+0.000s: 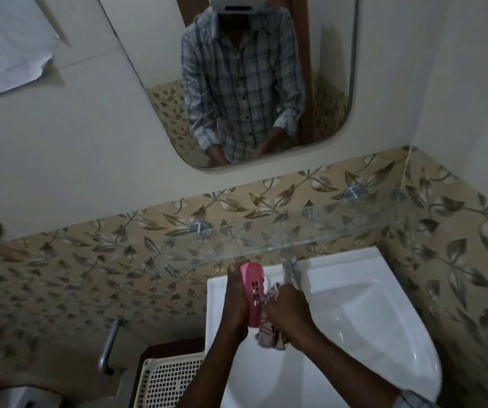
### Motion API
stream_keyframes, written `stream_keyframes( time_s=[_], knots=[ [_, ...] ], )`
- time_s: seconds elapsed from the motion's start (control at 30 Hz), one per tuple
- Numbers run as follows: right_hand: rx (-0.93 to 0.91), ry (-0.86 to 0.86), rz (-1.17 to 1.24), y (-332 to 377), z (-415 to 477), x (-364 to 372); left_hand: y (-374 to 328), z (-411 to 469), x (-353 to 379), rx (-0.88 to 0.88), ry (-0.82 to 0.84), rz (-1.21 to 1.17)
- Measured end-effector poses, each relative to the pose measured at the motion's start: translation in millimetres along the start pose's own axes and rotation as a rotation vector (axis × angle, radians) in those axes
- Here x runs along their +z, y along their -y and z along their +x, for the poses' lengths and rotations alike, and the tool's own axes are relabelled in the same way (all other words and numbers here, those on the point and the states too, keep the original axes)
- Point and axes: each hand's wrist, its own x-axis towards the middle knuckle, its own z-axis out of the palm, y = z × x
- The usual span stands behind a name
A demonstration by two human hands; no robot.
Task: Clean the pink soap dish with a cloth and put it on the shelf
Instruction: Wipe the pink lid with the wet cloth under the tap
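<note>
Soap dish (253, 293) in left hand (235, 306) | cloth (270, 338) in right hand (289, 312) | touching

2x hands (232, 303) (288, 310), 1x soap dish (254, 293), 1x cloth (270, 337), 1x shelf (266, 234)

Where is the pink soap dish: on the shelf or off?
Off the glass shelf: the left hand holds the pink soap dish over the sink, while the right hand holds the cloth against it.

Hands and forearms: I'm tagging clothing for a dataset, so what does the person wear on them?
The left hand and right hand are ungloved. Sleeves end above the forearms; only a rolled checked shirt cuff shows, on the right arm.
</note>
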Motion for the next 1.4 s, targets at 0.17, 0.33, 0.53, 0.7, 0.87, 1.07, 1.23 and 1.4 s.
stream_keyframes(
  time_s=[0.17, 0.33, 0.53, 0.7, 0.87, 1.07, 1.23, 1.4],
  knots=[
    [0.386, 0.233, 0.64, -4, 9, -10, 18, -11, 7, 0.296, 0.036, 0.216],
    [0.452, 0.562, 0.962, 6, 13, -47, 19, -7, -2, 0.221, 0.076, 0.086],
    [0.178, 0.076, 0.912, -6, 18, -89, 17, -11, -18, -0.105, 0.171, -0.588],
    [0.151, -0.002, 0.801, -33, -31, -40, 11, -17, -2, -0.104, 0.145, -0.698],
    [0.163, -0.107, 0.692, -35, -49, -10, 9, -16, 25, 0.038, -0.366, -0.045],
    [-0.019, -0.356, 0.44, -31, -50, -12, 4, -37, 36, 0.23, -0.253, 0.358],
    [-0.163, -0.234, 0.372, -38, -52, -1, -10, -35, 28, -0.063, -0.022, 0.068],
    [0.132, -0.05, 0.999, -62, -30, -25, -14, -32, -12, -0.333, 0.111, -0.512]
  ],
)
